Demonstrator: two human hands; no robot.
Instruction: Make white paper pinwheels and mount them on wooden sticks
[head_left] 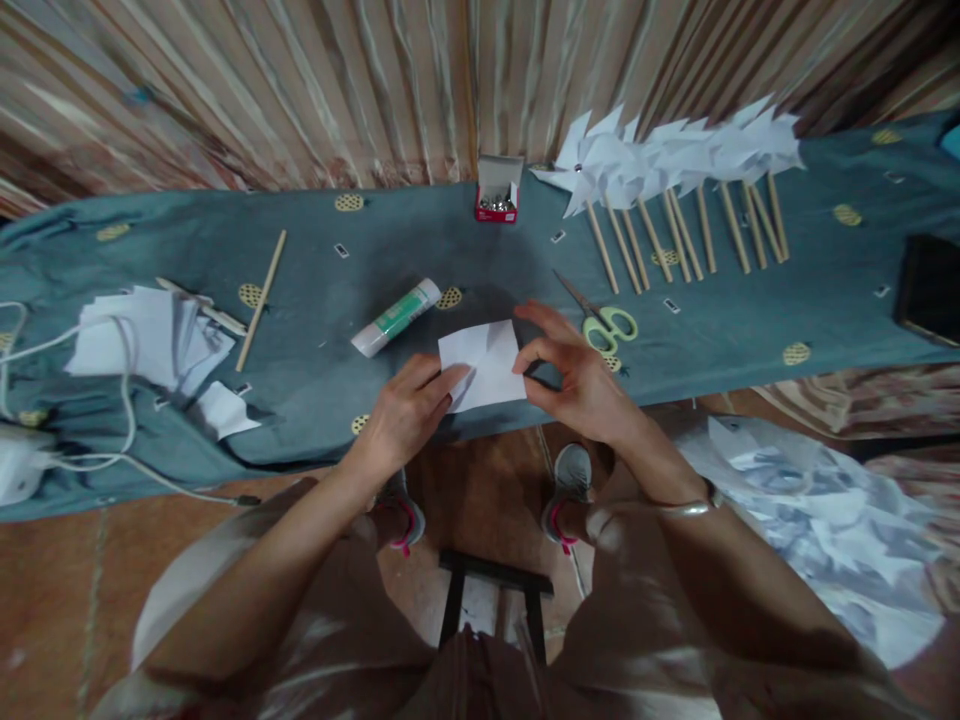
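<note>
A square of white paper [480,380] is held just above the near edge of a table spread with a blue-green cloth [300,400], in front of the person. The left hand [409,410] grips its left side, the thumb laid over the top face; the right hand [577,385] pinches its right edge between thumb and finger, another finger raised clear. The two hands are apart, the paper between them, a faint crease running across it. Just beyond the left hand lies a glue stick [397,317], white with a green wrap label [403,312] bearing pale lettering too blurred to read. Farther back, near the curtain [337,90], a small red box [496,212] stands with its lid up, shiny metal bits inside; the white print on its front is too small to make out. The cloth carries yellow pineapple motifs and little black-and-white rectangles whose marks cannot be read. Scissors [604,328] with pale green handles lie just beside the right hand, and behind them a row of white paper pinwheels [682,150] on wooden sticks. Off to the left are a fanned pile of white sheets [135,335], a lone wooden stick [261,300] and a white cable [127,400]
</note>
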